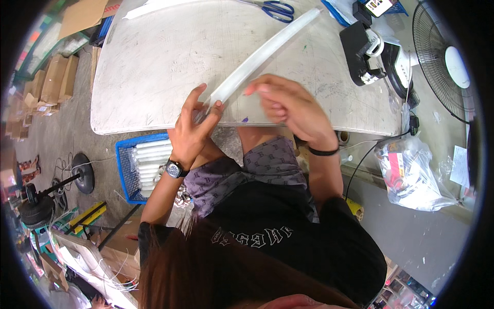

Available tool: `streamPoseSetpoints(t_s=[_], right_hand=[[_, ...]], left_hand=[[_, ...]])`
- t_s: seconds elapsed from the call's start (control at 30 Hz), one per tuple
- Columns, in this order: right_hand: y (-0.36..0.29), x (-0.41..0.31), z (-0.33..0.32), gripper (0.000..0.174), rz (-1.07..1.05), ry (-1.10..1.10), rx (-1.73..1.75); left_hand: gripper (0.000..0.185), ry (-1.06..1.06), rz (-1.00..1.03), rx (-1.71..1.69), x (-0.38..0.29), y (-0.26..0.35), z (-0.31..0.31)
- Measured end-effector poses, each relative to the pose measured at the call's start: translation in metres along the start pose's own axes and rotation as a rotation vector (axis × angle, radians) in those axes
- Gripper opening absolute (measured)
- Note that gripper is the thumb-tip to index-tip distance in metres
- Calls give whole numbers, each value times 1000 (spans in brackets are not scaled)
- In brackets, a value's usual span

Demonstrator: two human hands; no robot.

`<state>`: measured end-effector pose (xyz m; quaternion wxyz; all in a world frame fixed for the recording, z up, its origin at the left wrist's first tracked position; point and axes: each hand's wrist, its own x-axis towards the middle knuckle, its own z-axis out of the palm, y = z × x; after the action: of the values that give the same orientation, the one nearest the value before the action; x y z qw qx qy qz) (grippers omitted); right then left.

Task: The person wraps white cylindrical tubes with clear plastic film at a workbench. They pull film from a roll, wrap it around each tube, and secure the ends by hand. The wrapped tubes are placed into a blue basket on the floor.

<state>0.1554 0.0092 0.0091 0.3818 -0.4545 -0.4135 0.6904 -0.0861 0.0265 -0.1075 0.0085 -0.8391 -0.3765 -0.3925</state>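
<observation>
A long white strip in a clear plastic sleeve (262, 58) lies diagonally across the white table (154, 69). Its near end is at my left hand (195, 125), whose thumb and fingers hold the loose clear plastic there. My right hand (291, 104) is above the table's front edge, just right of the strip and apart from it. Its fingers are curled and slightly blurred, and whether anything small is pinched at the fingertips is unclear.
Blue-handled scissors (278, 11) lie at the far edge. A black tape dispenser (359, 54) stands at the right, near a fan (444, 65). Below the table on the left, a blue plastic basket (122, 170) holds several wrapped white strips (150, 166). A filled plastic bag (413, 174) is at the right.
</observation>
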Motion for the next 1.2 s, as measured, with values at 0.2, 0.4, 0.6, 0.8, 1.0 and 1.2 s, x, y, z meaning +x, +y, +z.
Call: streamPoseSetpoints(t_s=[0.2,0.4,0.6,0.8,1.0,1.2], right_hand=[[-3,51,23,29,135,-185,20],[3,56,22,29,216,-210,-75],[-1,66,26,32,205,-213,-157],[-3,71,16,42,296,-266,-153],[-4,59,12,45,325,-280,-129],[2,44,15,41,268,-146,-157]], left_hand=[[27,40,-42,-80,-1,-6,5],[21,34,-17,-139,4,-9,5],[18,25,-91,-198,9,-5,1],[17,12,-124,-210,11,-3,-3],[16,12,-93,-174,10,-6,-2],[24,-128,23,-53,7,-9,-2]])
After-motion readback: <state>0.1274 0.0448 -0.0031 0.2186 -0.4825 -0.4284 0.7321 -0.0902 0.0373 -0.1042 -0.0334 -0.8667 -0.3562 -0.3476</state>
